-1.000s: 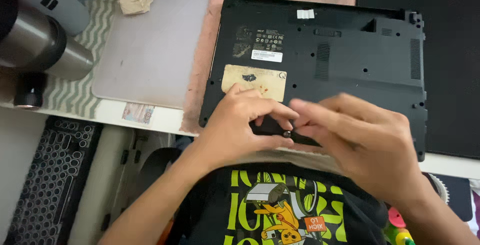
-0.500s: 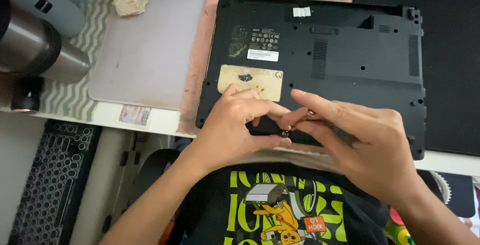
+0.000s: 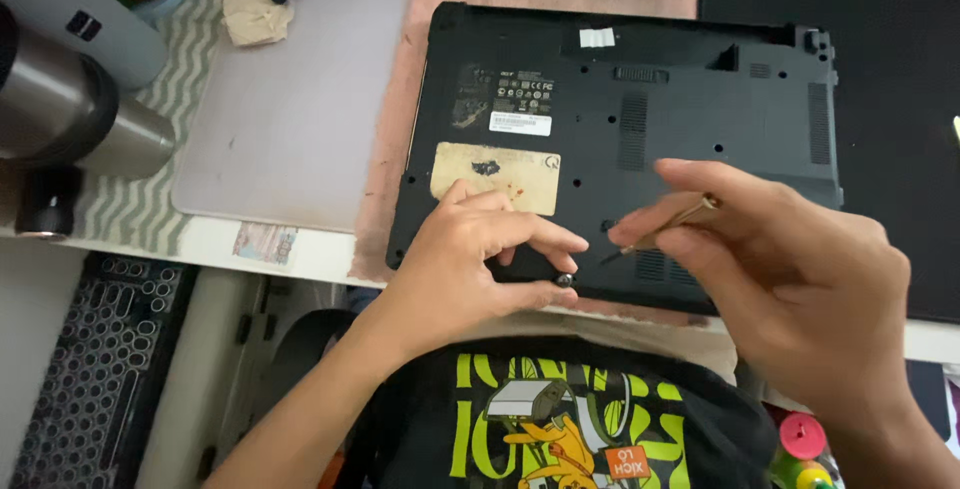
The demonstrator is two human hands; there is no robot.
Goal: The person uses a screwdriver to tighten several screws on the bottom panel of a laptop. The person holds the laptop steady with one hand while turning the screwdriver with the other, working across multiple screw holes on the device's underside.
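Where the two hands meet at lower centre of the frame, item one: left hand (image 3: 470,259), fingers pinched closed on a small dark screw (image 3: 565,278) at the near edge of the laptop (image 3: 640,139). Item two: right hand (image 3: 790,279), right of centre, closed around a thin screwdriver (image 3: 662,229) whose tip points down-left toward the screw. Screw: tiny, round-headed, judged light, hard and easy to drop; best held by its head between fingertips. Laptop: black, underside up, vents and labels showing, a worn tan sticker beside the left hand; lies on a pink cloth (image 3: 400,149). Upper left of the frame: grey mat (image 3: 290,119), steel flask (image 3: 70,109). Lower left: black keyboard (image 3: 90,369)
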